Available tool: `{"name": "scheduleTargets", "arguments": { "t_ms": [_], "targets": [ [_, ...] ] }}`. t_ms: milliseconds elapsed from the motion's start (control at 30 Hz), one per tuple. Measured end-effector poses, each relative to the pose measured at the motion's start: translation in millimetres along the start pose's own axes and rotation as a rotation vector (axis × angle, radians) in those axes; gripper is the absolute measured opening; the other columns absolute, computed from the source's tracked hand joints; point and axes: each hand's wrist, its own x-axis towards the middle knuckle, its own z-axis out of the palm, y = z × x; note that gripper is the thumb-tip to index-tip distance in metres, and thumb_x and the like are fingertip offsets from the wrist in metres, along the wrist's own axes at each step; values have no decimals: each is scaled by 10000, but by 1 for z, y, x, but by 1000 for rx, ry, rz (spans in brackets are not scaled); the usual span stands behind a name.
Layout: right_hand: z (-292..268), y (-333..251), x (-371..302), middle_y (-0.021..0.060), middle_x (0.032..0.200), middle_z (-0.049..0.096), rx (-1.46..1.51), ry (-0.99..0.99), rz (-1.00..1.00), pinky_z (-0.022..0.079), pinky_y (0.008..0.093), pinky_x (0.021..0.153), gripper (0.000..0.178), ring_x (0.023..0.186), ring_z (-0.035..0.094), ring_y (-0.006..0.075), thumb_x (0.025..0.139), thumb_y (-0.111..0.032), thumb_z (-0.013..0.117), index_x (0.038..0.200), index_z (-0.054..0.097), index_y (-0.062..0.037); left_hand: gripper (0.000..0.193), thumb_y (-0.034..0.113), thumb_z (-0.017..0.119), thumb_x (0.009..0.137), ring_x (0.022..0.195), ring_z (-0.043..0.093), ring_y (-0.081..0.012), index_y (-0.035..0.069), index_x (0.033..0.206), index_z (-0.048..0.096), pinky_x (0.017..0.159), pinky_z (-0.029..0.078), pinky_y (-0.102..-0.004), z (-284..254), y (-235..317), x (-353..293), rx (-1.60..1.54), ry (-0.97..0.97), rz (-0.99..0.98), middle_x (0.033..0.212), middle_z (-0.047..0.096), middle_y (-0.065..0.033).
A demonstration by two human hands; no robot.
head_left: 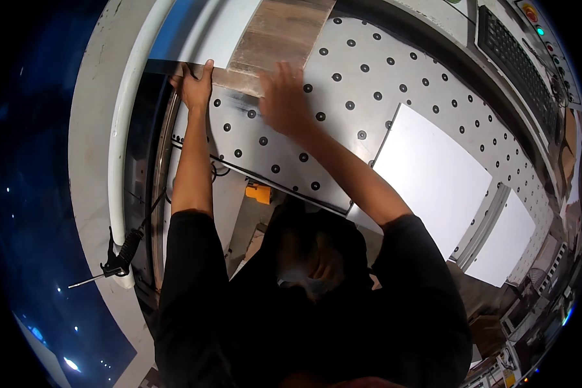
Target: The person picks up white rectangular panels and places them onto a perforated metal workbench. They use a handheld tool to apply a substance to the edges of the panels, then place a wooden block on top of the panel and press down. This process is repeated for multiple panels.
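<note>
My left hand (194, 88) is at the near left corner of a brown wood-look board (275, 32), beside a white panel (223, 29). Its thumb and fingers are spread against the board's near edge, with some fingertips hidden. My right hand (283, 103) is blurred, its fingers stretched out at the near edge of the same board. I cannot tell whether it touches the board. Beneath both hands runs a grey metal table (333, 139) dotted with black round rollers.
A large white panel (430, 174) lies on the table to the right, a smaller white panel (503, 236) beyond it. A keyboard (517, 71) and control panel (549, 45) sit at far right. At left are a white pipe (126, 129) and a black air gun (118, 262).
</note>
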Motion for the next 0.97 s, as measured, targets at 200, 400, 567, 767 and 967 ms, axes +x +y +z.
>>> {"name": "scheduleTargets", "arguments": {
  "t_ms": [200,400,567,767,967],
  "targets": [
    [46,-25,64,331,1520,387,24,-29,-92,130,619,1218,754,1478,305,445,845,-239,692,1518,404,-54,1138,810,599,806,1471,215,-524,-53,1521,403,1217,200,-528,-7,10,-5,-11,-51,-62,1492,371,-420],
    [53,-19,67,349,1484,423,20,34,-181,179,617,1208,694,1456,347,444,850,-291,664,1472,470,-52,1144,818,582,805,1486,193,-528,-39,1536,382,1237,156,-515,-3,8,-5,-52,-52,-43,1490,372,-429],
    [62,-23,65,346,1450,454,-2,77,-203,207,625,1191,659,1433,374,449,847,-306,661,1435,506,-52,1152,830,567,804,1503,146,-536,-8,1563,347,1246,126,-513,-7,9,-10,-43,-54,-93,1512,345,-426],
    [64,-24,68,337,1444,470,13,129,-219,212,630,1187,649,1420,396,451,816,-272,682,1408,528,-58,1151,853,537,806,1493,193,-525,25,1580,337,1239,139,-512,-3,9,-6,20,-75,-100,1508,397,-384],
    [67,-24,69,316,1463,458,41,92,-207,193,661,1180,696,1420,389,454,782,-260,731,1419,522,-75,1170,864,524,796,1502,106,-556,16,1577,332,1229,124,-569,-11,9,0,-41,-78,-113,1544,312,-402]
  ]
}}
